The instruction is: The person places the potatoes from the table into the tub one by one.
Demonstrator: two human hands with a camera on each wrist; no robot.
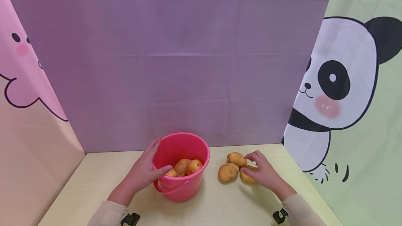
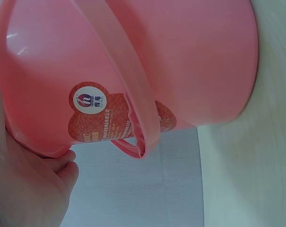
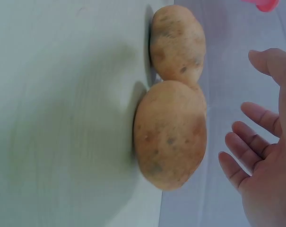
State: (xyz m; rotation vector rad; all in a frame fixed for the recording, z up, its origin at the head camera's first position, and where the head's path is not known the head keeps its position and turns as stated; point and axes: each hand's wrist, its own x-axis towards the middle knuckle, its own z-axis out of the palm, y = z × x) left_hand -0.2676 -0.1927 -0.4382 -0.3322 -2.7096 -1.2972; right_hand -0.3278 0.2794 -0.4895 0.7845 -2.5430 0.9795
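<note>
A pink plastic bucket (image 1: 185, 193) stands upright on the table, its handle (image 2: 128, 61) hanging down the front side. Several potatoes (image 1: 182, 167) lie inside it. My left hand (image 1: 147, 170) grips the bucket's rim on the left, thumb over the opening. In the left wrist view, fingertips (image 2: 67, 172) curl at the rim. To the right of the bucket, three potatoes lie close together: a back one (image 1: 236, 158), a left one (image 1: 228, 172) and a right one (image 3: 170, 137). My right hand (image 1: 263, 172) hovers over the right potato, fingers apart and holding nothing.
The pale wooden table (image 1: 220, 205) ends at a purple cloth backdrop (image 1: 188, 62). A pink cartoon panel (image 1: 28, 79) borders the left side and a panda panel (image 1: 355, 114) the right. Each wrist carries a small black device (image 1: 280, 215).
</note>
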